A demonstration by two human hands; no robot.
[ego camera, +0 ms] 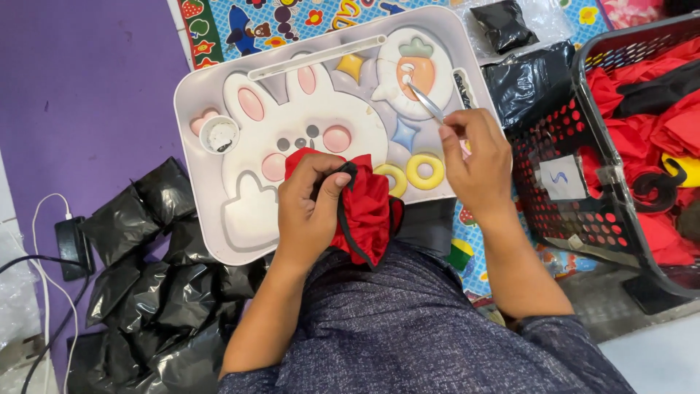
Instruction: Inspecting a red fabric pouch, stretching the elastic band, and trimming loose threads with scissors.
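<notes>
My left hand [310, 208] grips a red fabric piece with black trim [368, 211], held over the near edge of a white lap tray [200, 87] printed with a rabbit and a carrot. My right hand [477, 157] pinches a thin silver tool, like small scissors or tweezers [425, 100], whose tip points up at the carrot picture. The two hands are apart, the red fabric between them.
A small white cup [219, 134] sits on the tray's left side. Several black plastic bags [157, 284] lie on the purple mat at left. A black basket [576, 182] with red and black fabric stands at right. A charger and cables [71, 244] lie far left.
</notes>
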